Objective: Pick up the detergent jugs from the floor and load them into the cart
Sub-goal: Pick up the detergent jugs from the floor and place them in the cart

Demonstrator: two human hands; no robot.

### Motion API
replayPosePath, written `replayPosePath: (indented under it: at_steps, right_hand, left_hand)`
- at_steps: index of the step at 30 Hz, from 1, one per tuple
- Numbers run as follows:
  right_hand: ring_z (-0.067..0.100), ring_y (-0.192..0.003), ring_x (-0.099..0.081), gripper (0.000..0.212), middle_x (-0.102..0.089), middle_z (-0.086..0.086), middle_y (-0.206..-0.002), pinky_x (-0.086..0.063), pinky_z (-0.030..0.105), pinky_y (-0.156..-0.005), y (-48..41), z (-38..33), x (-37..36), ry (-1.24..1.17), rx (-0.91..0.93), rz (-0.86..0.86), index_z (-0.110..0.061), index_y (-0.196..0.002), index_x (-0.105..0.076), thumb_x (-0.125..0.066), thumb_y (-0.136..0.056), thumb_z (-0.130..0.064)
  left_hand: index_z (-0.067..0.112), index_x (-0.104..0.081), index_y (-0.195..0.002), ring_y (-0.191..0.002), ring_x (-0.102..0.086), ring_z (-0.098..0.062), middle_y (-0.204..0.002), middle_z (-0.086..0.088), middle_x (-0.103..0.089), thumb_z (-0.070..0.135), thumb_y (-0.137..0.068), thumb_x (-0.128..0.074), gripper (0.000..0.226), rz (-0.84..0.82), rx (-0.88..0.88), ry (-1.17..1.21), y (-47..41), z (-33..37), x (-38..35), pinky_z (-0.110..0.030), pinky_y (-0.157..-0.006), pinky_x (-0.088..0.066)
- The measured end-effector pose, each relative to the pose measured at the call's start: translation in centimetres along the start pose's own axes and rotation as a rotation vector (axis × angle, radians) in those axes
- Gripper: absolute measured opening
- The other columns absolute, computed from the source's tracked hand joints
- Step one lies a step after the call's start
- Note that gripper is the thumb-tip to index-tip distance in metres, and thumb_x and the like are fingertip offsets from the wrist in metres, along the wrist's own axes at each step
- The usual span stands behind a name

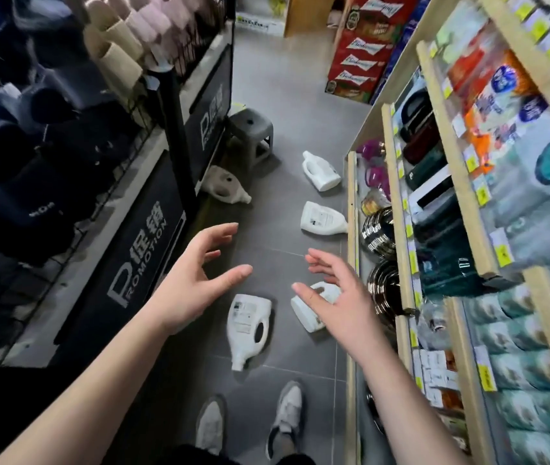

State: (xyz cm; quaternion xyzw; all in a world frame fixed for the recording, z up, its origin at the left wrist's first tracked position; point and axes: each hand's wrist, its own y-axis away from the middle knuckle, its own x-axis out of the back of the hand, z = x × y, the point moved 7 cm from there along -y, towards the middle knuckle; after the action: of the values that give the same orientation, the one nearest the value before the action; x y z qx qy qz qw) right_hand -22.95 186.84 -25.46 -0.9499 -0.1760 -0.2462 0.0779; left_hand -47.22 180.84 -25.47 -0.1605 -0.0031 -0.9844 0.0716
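Left hand, right hand splayed over jugs by "PROMOTION" panel

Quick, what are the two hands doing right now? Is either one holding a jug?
Left hand: open, fingers spread, holding nothing.
Right hand: open, fingers relaxed, holding nothing.

Grey tiled floor, wooden shelving right, grey plastic stool, dim aisle

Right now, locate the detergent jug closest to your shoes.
Head view: the nearest jug lies on its side on the floor ahead of the shoes, below the left hand, left of a second jug half-hidden by the right hand.
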Motion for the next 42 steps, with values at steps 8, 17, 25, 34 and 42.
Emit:
replayPosePath:
  at_steps: [8, 17, 25, 34, 42]
  right_hand:
    - [0.006, -0.120, -0.063, 0.056, -0.067, -0.006, -0.129, -0.047, 0.023, -0.106, -8.6, 12.3, -6.0, -0.057, -0.088, -0.183, -0.026, -0.138, -0.060, -0.084, -0.087, -0.026]
    - [0.000, -0.114, -0.061, 0.060, -0.062, -0.008, -0.129, -0.037, 0.003, -0.096, -14.7, 36.4, -19.6, 0.070, -0.133, -0.338, -0.028, -0.139, -0.059, -0.086, -0.085, -0.030]
    - [0.015, -0.114, -0.063, 0.064, -0.061, 0.001, -0.130, -0.038, 0.006, -0.090, -17.5, 56.4, -33.2, 0.258, -0.108, -0.518, -0.020, -0.139, -0.061, -0.088, -0.082, -0.031]
    - [0.025, -0.139, -0.050, 0.083, -0.050, 0.008, -0.150, -0.039, 0.030, -0.109, -17.0, 68.6, -40.7, 0.488, -0.246, -0.674, -0.024, -0.152, -0.049, -0.086, -0.081, -0.047]
    - [0.028, -0.129, -0.056, 0.073, -0.059, 0.007, -0.134, -0.048, 0.039, -0.104, -15.1, 72.5, -42.5, 0.493, -0.384, -0.606, -0.024, -0.137, -0.058, -0.086, -0.077, -0.055]
  left_hand:
    - [0.030, -0.050, -0.149, -0.135, -0.054, -0.002, -0.146, 0.015, -0.055, 0.055, -0.085, -0.081, 0.075, 0.156, 0.257, 0.064, -5.1, -13.2, -3.9, -0.025, -0.111, -0.044]
    - [0.031, -0.048, -0.149, -0.132, -0.056, -0.001, -0.145, 0.009, -0.056, 0.049, -0.078, -0.079, 0.079, 0.323, 0.492, 0.163, -7.8, -40.9, -13.1, -0.018, -0.110, -0.045]
    - [0.038, -0.041, -0.153, -0.146, -0.044, -0.015, -0.157, 0.003, -0.047, 0.047, -0.086, -0.083, 0.080, 0.455, 0.708, 0.275, -6.7, -65.3, -23.1, -0.041, -0.124, -0.037]
    - [0.033, -0.039, -0.157, -0.139, -0.054, -0.018, -0.158, 0.000, -0.048, 0.061, -0.066, -0.092, 0.109, 0.409, 0.906, 0.236, -3.1, -78.4, -29.4, -0.043, -0.122, -0.041]
    - [0.033, -0.045, -0.148, -0.127, -0.064, -0.018, -0.141, 0.002, -0.063, 0.050, -0.061, -0.094, 0.102, 0.312, 0.885, 0.209, -2.8, -80.9, -30.2, -0.045, -0.113, -0.050]
